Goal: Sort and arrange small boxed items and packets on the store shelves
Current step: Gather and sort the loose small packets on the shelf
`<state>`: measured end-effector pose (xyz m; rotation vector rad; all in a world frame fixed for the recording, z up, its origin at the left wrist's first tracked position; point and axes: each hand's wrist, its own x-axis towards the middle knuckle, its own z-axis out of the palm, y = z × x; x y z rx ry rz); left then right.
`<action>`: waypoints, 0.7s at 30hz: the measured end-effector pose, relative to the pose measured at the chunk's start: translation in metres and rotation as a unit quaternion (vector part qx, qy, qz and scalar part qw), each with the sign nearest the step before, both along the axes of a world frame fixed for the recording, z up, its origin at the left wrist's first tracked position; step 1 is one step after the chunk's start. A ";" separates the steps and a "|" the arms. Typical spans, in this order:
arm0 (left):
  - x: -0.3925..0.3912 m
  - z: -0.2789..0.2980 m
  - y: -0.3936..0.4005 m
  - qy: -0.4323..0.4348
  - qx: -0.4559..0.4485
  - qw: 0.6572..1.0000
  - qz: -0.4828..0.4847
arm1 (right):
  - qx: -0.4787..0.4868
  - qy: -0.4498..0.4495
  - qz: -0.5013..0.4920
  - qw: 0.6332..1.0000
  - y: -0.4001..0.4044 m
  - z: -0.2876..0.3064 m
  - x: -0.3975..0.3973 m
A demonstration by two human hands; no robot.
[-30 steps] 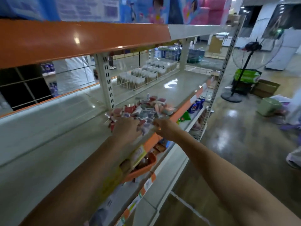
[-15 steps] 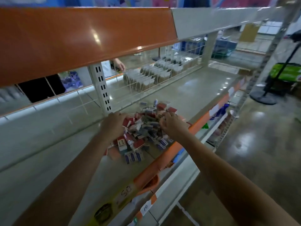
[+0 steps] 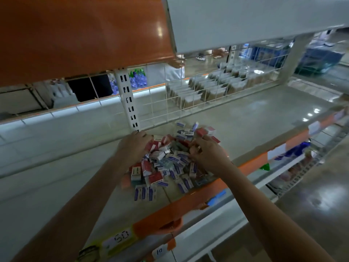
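Both hands are working the heap of small boxes (image 3: 166, 159), which is lying jumbled on the shelf (image 3: 245, 118) close to its orange front edge (image 3: 190, 203), probably dumped there for sorting. The left hand (image 3: 133, 143) is curling over the heap's back-left side, seemingly corralling it; whether it is gripping a box, I cannot tell. The right hand (image 3: 206, 151) is bending its fingers into the heap's right side, apparently picking one out.
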<state>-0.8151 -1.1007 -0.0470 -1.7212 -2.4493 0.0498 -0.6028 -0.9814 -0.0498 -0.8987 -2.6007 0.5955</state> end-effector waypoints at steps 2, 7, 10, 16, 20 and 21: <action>0.004 -0.001 0.001 0.020 0.003 1.000 0.009 | -0.021 0.033 0.020 0.999 0.002 -0.002 0.002; 0.010 -0.004 0.006 0.031 0.001 0.999 0.042 | -0.076 0.066 0.065 0.993 0.006 -0.004 0.004; 0.009 -0.007 0.011 0.015 0.000 0.997 0.070 | -0.099 0.061 0.082 0.990 0.009 -0.005 0.006; 0.009 -0.015 0.016 -0.042 0.027 0.989 0.143 | -0.107 0.062 0.095 0.988 0.010 -0.008 0.007; 0.010 -0.013 0.014 -0.057 0.057 0.984 0.158 | -0.135 0.081 0.101 0.982 0.011 -0.006 0.007; 0.011 -0.010 0.011 -0.064 0.075 0.983 0.158 | -0.144 0.087 0.102 0.980 0.010 -0.005 0.007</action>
